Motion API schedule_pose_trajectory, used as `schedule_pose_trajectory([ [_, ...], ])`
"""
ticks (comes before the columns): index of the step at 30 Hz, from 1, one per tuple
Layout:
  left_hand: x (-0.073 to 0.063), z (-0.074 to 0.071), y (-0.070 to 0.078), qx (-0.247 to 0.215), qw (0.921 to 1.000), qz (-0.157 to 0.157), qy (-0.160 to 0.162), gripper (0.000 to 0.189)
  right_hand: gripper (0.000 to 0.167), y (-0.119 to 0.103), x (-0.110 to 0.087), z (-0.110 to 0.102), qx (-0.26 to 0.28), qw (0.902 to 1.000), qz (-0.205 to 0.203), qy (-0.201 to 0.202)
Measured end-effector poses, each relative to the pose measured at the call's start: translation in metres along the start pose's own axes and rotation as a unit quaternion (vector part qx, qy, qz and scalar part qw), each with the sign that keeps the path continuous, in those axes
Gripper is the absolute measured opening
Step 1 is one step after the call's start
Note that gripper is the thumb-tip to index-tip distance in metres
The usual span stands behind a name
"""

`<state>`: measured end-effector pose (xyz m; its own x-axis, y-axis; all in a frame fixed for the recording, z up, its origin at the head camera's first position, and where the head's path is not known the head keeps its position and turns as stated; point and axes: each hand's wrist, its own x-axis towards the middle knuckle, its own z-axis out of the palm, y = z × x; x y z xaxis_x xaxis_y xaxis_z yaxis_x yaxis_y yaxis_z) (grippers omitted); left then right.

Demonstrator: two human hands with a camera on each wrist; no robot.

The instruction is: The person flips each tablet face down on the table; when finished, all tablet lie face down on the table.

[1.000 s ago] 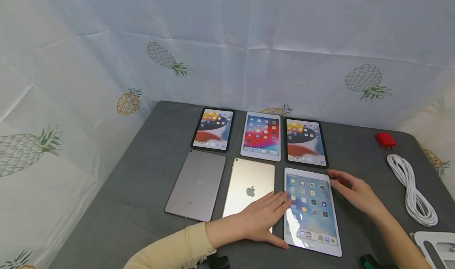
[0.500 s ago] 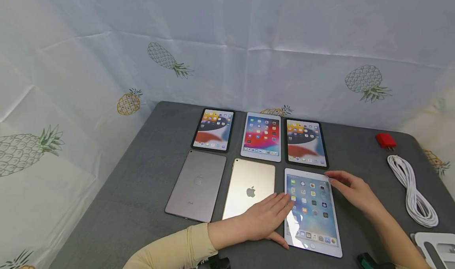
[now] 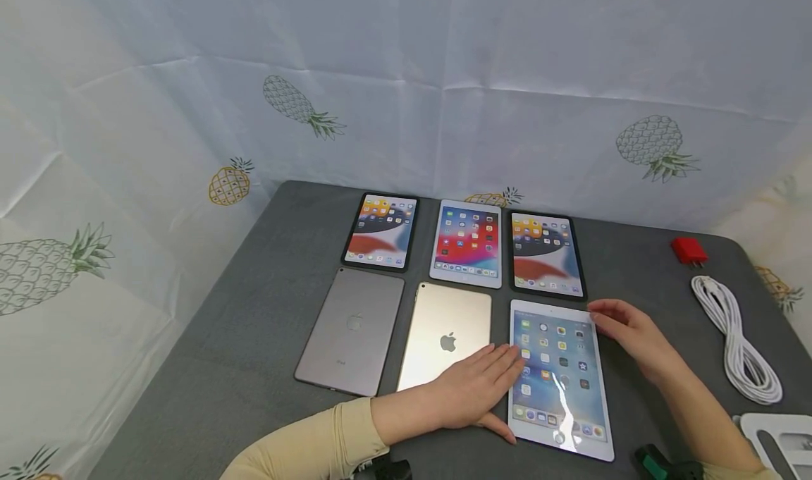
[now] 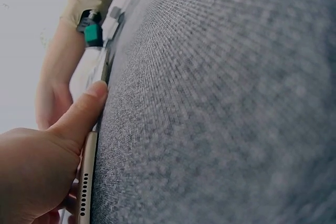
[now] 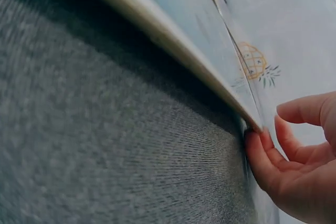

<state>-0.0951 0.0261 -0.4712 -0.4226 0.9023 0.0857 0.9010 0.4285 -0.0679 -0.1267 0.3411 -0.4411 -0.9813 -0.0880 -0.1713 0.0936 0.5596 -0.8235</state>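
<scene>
A white tablet [image 3: 558, 378] lies screen up in the front right of the table, its screen lit. My left hand [image 3: 466, 388] lies across the lower part of a gold tablet [image 3: 447, 325], which is face down, and its straight fingertips rest on the white tablet's left edge. My right hand [image 3: 634, 335] is at the white tablet's far right corner. In the right wrist view its fingertips [image 5: 254, 140] touch that corner, while the thumb stands apart above it. A dark gap shows beneath the tablet's side. The left thumb [image 4: 86, 108] extends past the gold tablet's end.
A grey tablet [image 3: 349, 332] lies face down at the left. Behind are a black-framed tablet [image 3: 380, 230], a second white tablet [image 3: 466, 240] and another black-framed tablet [image 3: 547, 254]. A red charger plug [image 3: 688, 249], a coiled white cable [image 3: 736, 339] and a white stand [image 3: 783, 438] are at the right.
The white tablet has shifted slightly right, with my right hand at its corner. The bright reflection on its screen has moved from the left side toward the middle. My left hand has barely moved.
</scene>
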Motion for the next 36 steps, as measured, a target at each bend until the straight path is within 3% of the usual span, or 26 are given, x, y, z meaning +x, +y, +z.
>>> schedule_pose_trajectory([
  [4,0.0,0.0,-0.001,-0.003,1.0,0.003,0.002,0.105,0.047,0.004,0.003,-0.005,0.064,0.9978,0.001,-0.016],
  [10,-0.001,0.001,-0.001,0.0,0.9999,0.007,0.011,0.104,0.047,0.009,0.006,-0.01,0.109,0.993,0.023,-0.039],
  [18,-0.001,0.002,-0.002,-0.007,0.9998,0.01,0.017,0.104,0.034,0.012,0.009,-0.013,0.18,0.981,0.022,-0.069],
  [24,-0.002,0.002,-0.002,-0.017,0.9995,0.009,0.024,0.106,0.025,0.014,0.011,-0.012,0.299,0.9494,0.039,-0.089],
  [29,-0.003,0.0,-0.003,-0.078,0.9963,0.011,0.032,0.107,0.031,0.014,0.011,-0.009,0.392,0.9144,0.034,-0.097],
  [32,-0.004,0.0,-0.005,-0.142,0.9891,0.019,0.034,0.105,0.033,0.012,0.011,-0.007,0.434,0.8948,0.024,-0.104],
  [36,-0.006,-0.003,-0.006,-0.224,0.9744,0.015,0.012,0.101,0.031,0.007,0.01,-0.005,0.459,0.8825,0.031,-0.097],
])
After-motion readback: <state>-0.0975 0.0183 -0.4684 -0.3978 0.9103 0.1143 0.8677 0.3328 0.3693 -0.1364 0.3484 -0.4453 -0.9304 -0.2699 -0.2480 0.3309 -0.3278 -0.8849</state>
